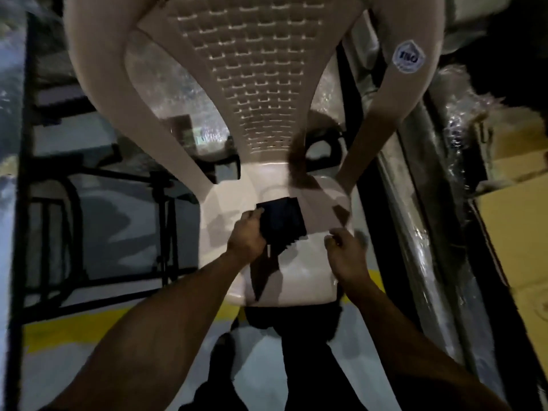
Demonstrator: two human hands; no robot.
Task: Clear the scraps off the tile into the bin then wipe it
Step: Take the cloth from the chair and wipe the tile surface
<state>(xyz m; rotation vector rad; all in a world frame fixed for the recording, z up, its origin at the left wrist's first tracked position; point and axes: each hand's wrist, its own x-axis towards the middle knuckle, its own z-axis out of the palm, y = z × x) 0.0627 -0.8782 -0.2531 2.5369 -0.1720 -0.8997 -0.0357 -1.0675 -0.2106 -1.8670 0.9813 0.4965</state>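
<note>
So the dark square tile (283, 216) is lying flat on the seat of a beige plastic chair (305, 262), roughly mid-seat and a bit toward the back edge where the lattice backrest comes down. Left hand (247, 235) is right up against the tile's left edge, fingers curled over that side and touching it, so it looks like it's gripping or steadying the tile from there, though the lighting is dim and things are a little blurry. Right hand (345, 252) is off to the right of the tile, not touching it, sitting over the seat near its right edge; its fingers are curled in loosely like a half-closed fist, and I can't tell if there's anything pinched inside. The tile ends up between the two hands but much closer to the left one. A dark blurry smear (299, 157) sits over the back edge of the seat beyond the tile, can't make out what it is. The chair's right arm has a round white sticker (407, 57) on it. Off past the right side there are cardboard boxes (516, 232), and the floor has a yellow stripe (71, 330) running under the front edge of the seat.
</note>
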